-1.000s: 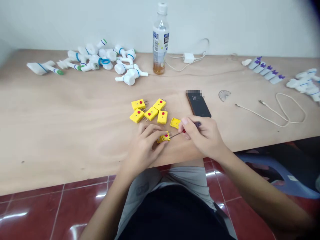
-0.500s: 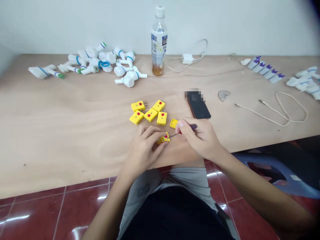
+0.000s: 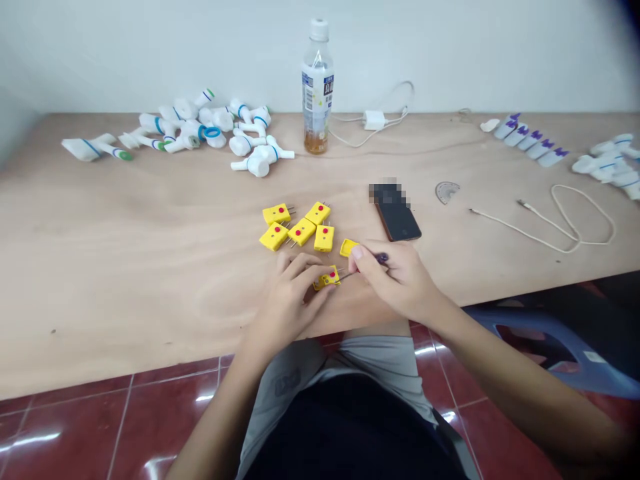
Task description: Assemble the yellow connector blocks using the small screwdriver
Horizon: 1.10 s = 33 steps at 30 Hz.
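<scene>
Near the table's front edge my left hand (image 3: 290, 297) pinches a yellow plug (image 3: 328, 276) whose inside shows, with a red dot and thin metal pins. My right hand (image 3: 395, 273) is closed around a screwdriver (image 3: 382, 258) with a dark handle end. Its thin shaft slants down to the left, and the tip is at the plug's near right side; whether it sits on a screw I cannot tell. A loose yellow cover (image 3: 349, 248) lies just beyond my right fingertips. Several yellow plugs (image 3: 301, 232) with red dots and pins lie together behind my left hand.
A phone (image 3: 397, 213) lies behind my right hand, with a protractor (image 3: 447, 193) and a white cable (image 3: 570, 230) to its right. At the back stand a bottle (image 3: 318, 93), a white charger (image 3: 374, 120), white fittings (image 3: 200, 123) and purple-topped pieces (image 3: 530, 140).
My right hand has shifted slightly, and the screwdriver's handle end has moved a little left and down. My left hand keeps the plug in place. The whole view has tilted slightly.
</scene>
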Each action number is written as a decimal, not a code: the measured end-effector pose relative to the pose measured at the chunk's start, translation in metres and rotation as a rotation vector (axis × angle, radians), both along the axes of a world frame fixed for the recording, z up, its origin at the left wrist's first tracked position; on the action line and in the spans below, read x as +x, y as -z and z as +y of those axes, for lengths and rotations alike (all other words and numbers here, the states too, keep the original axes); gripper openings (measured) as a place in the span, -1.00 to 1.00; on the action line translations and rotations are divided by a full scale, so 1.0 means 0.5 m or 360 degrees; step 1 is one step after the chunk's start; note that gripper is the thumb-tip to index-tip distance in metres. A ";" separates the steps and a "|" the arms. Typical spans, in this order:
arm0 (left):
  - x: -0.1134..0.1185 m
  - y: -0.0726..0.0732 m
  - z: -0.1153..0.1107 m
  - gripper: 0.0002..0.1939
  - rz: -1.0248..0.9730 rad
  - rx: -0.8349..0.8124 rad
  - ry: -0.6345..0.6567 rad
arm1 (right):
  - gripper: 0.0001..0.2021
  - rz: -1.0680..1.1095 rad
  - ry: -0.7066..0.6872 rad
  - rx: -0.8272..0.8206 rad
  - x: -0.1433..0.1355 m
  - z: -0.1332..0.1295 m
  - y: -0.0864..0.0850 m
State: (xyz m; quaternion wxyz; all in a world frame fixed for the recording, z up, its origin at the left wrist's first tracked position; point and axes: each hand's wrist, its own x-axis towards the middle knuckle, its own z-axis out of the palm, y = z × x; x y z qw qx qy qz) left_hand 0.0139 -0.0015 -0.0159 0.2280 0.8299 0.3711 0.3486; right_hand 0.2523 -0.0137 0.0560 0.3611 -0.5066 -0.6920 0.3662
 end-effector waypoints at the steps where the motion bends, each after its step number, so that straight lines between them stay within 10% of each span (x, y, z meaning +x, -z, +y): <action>1: 0.000 0.000 0.000 -0.81 0.0002 -0.0006 -0.0002 | -0.59 0.0003 -0.0002 0.0005 0.000 0.000 0.001; 22: -0.001 0.000 0.001 -0.80 -0.0005 0.0024 0.0005 | -0.60 0.0030 -0.0032 -0.0004 -0.001 -0.005 -0.001; 33: -0.001 -0.004 0.002 -0.82 0.0029 0.0025 0.0031 | -0.93 -0.0772 -0.0538 -0.0131 -0.013 0.044 -0.117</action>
